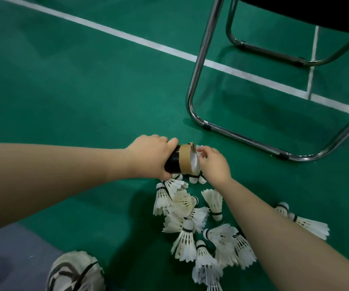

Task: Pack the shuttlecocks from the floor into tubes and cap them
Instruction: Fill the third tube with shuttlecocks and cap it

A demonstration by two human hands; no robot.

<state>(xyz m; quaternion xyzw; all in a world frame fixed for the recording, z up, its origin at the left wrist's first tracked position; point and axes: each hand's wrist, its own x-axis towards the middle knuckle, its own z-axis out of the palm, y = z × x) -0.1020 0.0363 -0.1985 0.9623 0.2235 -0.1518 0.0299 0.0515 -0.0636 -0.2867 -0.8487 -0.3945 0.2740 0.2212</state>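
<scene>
Most of the tube (pixel 174 163) behind the left hand (pixel 148 153).

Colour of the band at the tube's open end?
Tan-brown band on a glossy black tube; the head view shows it.

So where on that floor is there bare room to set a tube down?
Bare green floor stretches beyond the left hand up to the white line, and more lies inside the chair frame loop. Crowded: the shuttlecocks heaped below the tube, with a shoe bottom left.

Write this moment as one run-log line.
step: filling tube | left hand: grips tube | right hand: pinches shuttlecock at tube mouth | loose shuttlecocks: many on floor
</scene>
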